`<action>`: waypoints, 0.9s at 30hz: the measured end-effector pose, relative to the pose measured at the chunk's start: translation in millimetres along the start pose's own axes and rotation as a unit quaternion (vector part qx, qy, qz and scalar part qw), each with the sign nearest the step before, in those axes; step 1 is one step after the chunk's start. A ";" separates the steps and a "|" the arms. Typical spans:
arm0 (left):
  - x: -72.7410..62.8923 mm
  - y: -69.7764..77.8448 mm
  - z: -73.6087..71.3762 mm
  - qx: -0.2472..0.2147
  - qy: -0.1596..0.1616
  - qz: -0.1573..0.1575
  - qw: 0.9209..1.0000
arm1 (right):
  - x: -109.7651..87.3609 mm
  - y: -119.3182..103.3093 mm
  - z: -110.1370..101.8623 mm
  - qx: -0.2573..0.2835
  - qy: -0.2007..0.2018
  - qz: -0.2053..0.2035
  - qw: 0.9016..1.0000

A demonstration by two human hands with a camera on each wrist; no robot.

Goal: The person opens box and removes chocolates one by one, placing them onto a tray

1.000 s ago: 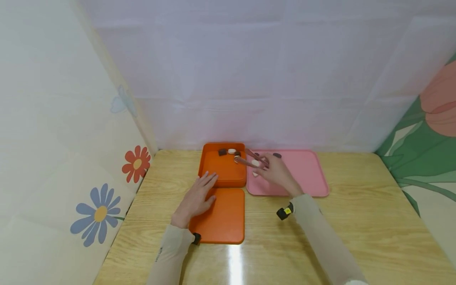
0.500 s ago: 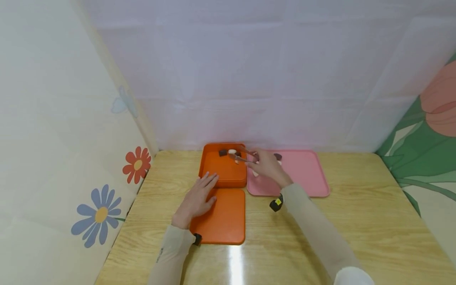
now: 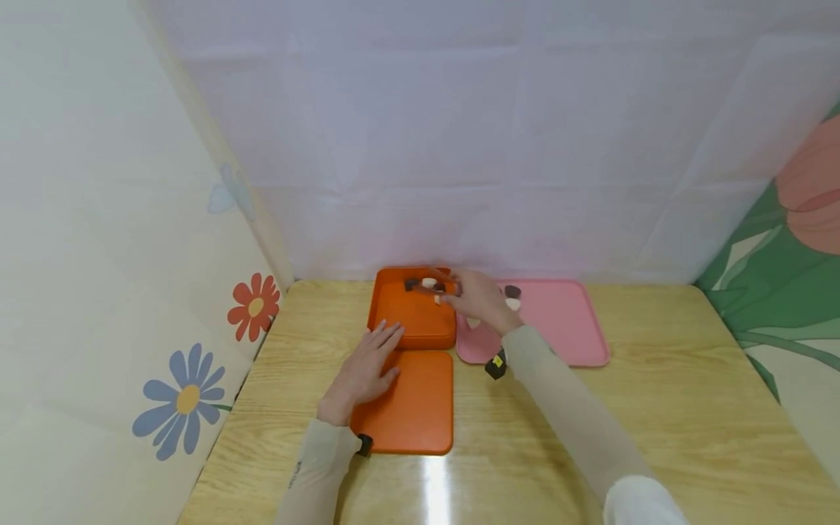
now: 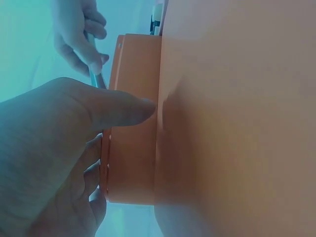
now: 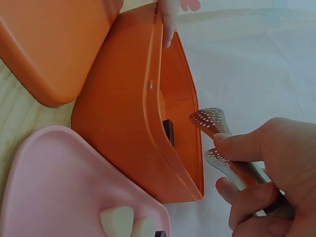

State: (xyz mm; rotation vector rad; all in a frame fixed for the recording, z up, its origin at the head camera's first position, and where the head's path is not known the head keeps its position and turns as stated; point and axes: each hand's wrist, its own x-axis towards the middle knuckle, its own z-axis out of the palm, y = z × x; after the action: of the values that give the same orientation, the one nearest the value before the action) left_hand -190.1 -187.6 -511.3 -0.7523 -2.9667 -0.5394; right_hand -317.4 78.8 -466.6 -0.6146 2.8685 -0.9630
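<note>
My right hand (image 3: 482,299) holds metal tongs (image 5: 234,170) above the far right part of an open orange box (image 3: 410,317). In the right wrist view the perforated tong tips stand apart with nothing between them. Several small dark and pale pieces lie in the box, among them a dark block (image 3: 411,284) and a white piece (image 3: 429,282). My left hand (image 3: 361,375) rests with straight fingers at the box's front left rim, its thumb over the orange lid (image 3: 420,412). The right hand hides part of the pink tray (image 3: 564,332).
On the tray to the right lie a dark piece (image 3: 512,292) and white pieces, one near the front left (image 3: 473,322). The lid lies on the wooden table (image 3: 669,394) in front of the box. A white cloth (image 3: 492,146) hangs behind.
My right hand has moved left with the tongs, from over the tray to over the box. More of the tray's pieces now show. The left hand has stayed in place.
</note>
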 end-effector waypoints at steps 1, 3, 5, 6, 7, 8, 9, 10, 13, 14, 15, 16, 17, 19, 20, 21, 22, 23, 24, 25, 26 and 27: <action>0.1 -0.1 0.5 -0.001 0.003 0.002 1.000 | 2.2 -0.6 0.4 -0.006 0.000 -0.002 1.000; 0.1 -0.1 1.0 -0.004 0.006 0.003 1.000 | 6.6 -1.3 1.0 -0.010 -0.001 -0.006 1.000; -0.2 -0.4 0.9 -0.003 0.006 0.004 1.000 | 9.7 -2.7 1.7 -0.022 -0.001 -0.009 1.000; -0.3 -0.7 0.9 -0.002 0.004 0.003 1.000 | 11.0 -3.6 2.1 -0.025 -0.002 -0.009 1.000; -0.4 -0.8 0.7 -0.003 0.004 0.004 1.000 | 12.4 -4.1 2.2 -0.032 -0.004 -0.009 0.999; -0.3 -0.9 0.6 -0.003 0.001 0.004 1.000 | 13.2 -5.1 2.3 -0.035 -0.006 -0.006 0.999; -0.2 -1.0 0.5 -0.002 0.000 0.004 1.000 | 14.0 -6.0 2.3 -0.039 -0.007 -0.004 0.999; 0.0 -1.1 0.6 -0.002 0.000 0.004 1.000 | 14.9 -7.0 2.3 -0.044 -0.008 -0.001 0.999; 0.7 -1.2 0.6 -0.002 0.002 0.006 1.000 | 18.1 -10.5 2.4 -0.060 -0.016 0.008 0.998; 0.5 -1.2 0.3 -0.002 0.004 0.006 1.000 | 19.1 -12.1 2.8 -0.066 -0.019 0.009 0.998; 0.3 -1.2 0.1 -0.003 0.005 0.006 1.000 | 20.6 -13.5 3.1 -0.072 -0.022 0.010 0.997; 0.2 -1.2 -0.2 -0.003 0.006 0.006 1.000 | 21.9 -14.9 3.4 -0.076 -0.027 0.011 0.997; 0.0 -1.1 -0.4 -0.004 0.007 0.006 1.000 | 23.1 -16.2 3.7 -0.077 -0.031 0.011 0.996; -0.3 -1.0 -0.5 -0.003 0.006 0.004 1.000 | 25.6 -18.3 4.6 -0.088 -0.034 0.006 0.995; -0.5 -0.7 -0.5 -0.002 0.006 0.004 1.000 | 26.7 -19.2 5.0 -0.092 -0.035 0.004 0.995; -0.4 -0.5 -0.6 -0.002 0.005 0.003 1.000 | 27.8 -19.9 5.4 -0.093 -0.036 0.003 0.995; -0.2 -0.3 -0.7 0.000 0.003 0.002 1.000 | 28.6 -20.5 5.9 -0.097 -0.034 0.001 0.995; -0.2 0.1 -0.9 0.000 0.003 0.002 1.000 | 29.6 -20.9 6.3 -0.101 -0.033 0.000 0.994; -0.2 0.4 -1.2 -0.001 0.002 0.002 1.000 | 30.5 -21.4 6.5 -0.104 -0.031 -0.001 0.994; -0.1 0.9 -1.7 -0.001 0.001 0.001 1.000 | 31.1 -22.0 6.8 -0.101 -0.030 0.001 0.994; 0.0 1.3 -2.1 -0.001 -0.001 0.000 1.000 | 32.0 -22.5 7.2 -0.098 -0.029 0.003 0.995; 0.0 1.5 -2.6 -0.002 -0.002 -0.002 1.000 | 32.9 -22.9 7.5 -0.098 -0.026 0.006 0.995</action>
State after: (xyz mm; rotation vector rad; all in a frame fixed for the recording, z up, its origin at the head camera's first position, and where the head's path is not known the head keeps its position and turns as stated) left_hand -189.6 -187.3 -508.3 -0.7501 -2.9726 -0.5460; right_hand -338.2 45.2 -456.7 -0.6263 2.9377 -0.6566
